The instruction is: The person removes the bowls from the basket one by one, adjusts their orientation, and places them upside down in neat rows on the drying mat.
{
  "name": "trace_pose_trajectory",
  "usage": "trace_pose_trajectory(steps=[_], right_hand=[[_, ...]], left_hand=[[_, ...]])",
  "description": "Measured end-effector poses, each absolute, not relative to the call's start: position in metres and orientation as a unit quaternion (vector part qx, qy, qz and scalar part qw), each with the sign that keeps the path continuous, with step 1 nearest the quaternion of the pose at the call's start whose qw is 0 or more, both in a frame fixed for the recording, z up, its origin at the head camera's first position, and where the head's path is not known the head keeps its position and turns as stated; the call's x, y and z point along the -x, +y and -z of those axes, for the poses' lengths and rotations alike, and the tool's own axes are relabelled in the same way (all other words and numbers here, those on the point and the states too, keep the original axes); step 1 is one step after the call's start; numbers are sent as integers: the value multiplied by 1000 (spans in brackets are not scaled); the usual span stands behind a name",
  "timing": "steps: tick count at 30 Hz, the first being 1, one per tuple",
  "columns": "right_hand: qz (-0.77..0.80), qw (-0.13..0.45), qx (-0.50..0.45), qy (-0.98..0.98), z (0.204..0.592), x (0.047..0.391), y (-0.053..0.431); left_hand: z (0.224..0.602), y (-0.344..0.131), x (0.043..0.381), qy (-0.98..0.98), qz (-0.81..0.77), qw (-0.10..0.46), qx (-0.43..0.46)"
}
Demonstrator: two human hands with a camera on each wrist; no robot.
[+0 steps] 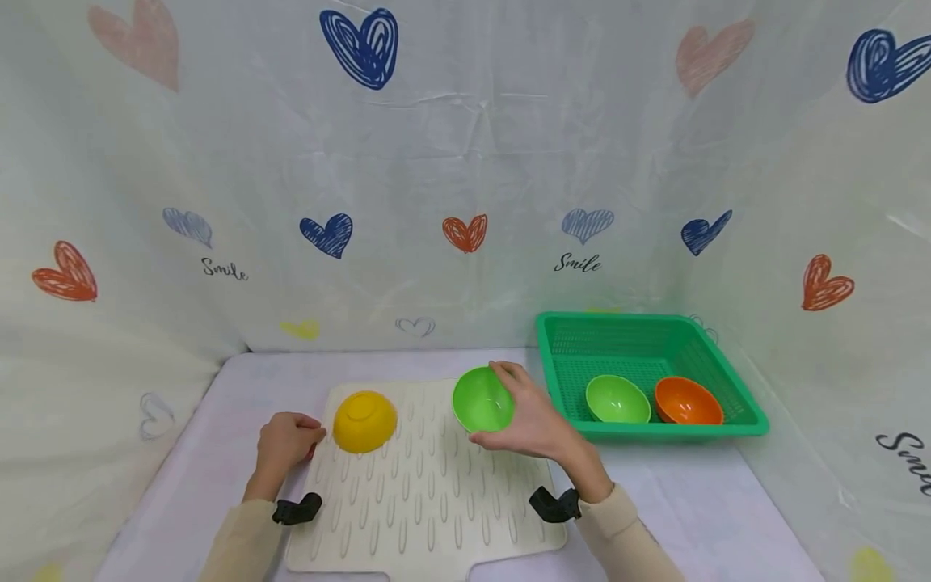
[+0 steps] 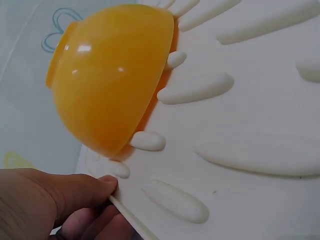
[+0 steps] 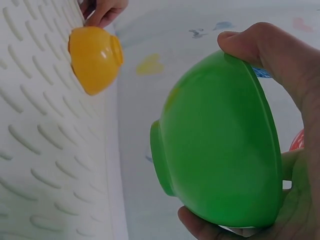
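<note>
My left hand (image 1: 285, 446) pinches the left edge of a white ridged draining board (image 1: 407, 517), thumb on top and fingers beneath, in the left wrist view. Close by, a yellow bowl (image 1: 365, 422) sits upside down on the board's far left part, its foot ring upward (image 2: 112, 75). Over the board's far right part, my right hand (image 1: 534, 416) grips a light green bowl (image 1: 483, 400) by its rim. The green bowl's hollow faces up toward the head camera. In the right wrist view the bowl's base (image 3: 162, 160) points toward the board, with space between them.
A green mesh basket (image 1: 727, 428) stands at the back right, close beside my right hand. Inside it are another light green bowl (image 1: 618, 400) and an orange bowl (image 1: 687, 402). A heart-printed curtain (image 1: 407, 145) closes off the back and sides of the white table (image 1: 240, 404).
</note>
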State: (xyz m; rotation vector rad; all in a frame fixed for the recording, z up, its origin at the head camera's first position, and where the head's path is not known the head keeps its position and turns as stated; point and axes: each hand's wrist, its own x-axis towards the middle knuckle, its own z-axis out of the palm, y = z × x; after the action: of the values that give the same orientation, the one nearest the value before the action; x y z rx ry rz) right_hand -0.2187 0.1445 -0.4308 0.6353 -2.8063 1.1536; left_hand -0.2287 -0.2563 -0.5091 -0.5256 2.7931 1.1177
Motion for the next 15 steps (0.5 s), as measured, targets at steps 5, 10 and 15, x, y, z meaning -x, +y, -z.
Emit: trace_pose_trajectory(steps=[5,10,15], right_hand=[[-382,8,-212,-900,436,214,136],[-373,13,-227,-900,438,213,131],[-377,6,-233,-896,436,213,128]], left_hand=[[510,-259,224,920,-356,38,160],[509,-257,225,923,-357,30,141],[503,-253,223,929,-347,8,130]])
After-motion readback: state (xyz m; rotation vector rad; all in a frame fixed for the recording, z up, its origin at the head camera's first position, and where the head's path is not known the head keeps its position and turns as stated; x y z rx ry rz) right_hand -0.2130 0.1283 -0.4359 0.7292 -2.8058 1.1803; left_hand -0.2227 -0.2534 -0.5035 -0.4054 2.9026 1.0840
